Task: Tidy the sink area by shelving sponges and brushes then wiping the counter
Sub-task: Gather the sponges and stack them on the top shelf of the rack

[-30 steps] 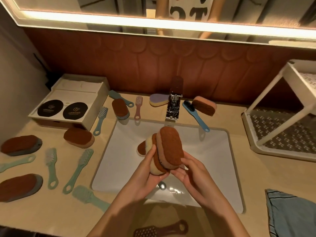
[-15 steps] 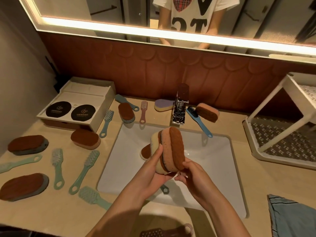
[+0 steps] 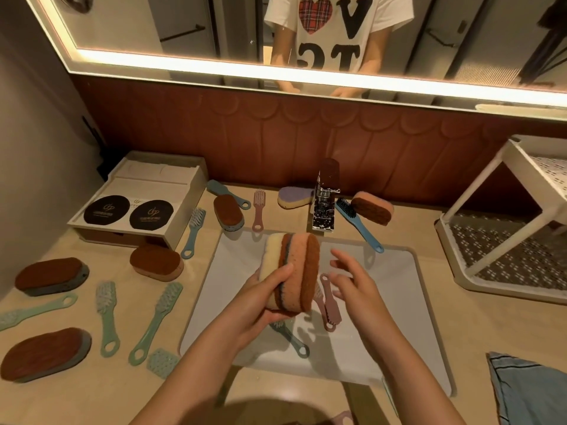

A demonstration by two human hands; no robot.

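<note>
Left hand (image 3: 260,305): I grip stacked sponges (image 3: 296,268) above the sink (image 3: 399,289)
Right hand (image 3: 352,286): empty, fingers spread just beside them

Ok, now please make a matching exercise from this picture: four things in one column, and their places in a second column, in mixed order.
Things
1. stack of sponges
2. blue brush with dark bristles
3. purple-topped sponge
4. blue cloth

Places
A. on the counter, just left of the faucet
B. front right corner of the counter
C. gripped in the left hand, above the sink
D. on the counter, just right of the faucet

Pairs: 1-C, 2-D, 3-A, 4-B
</note>
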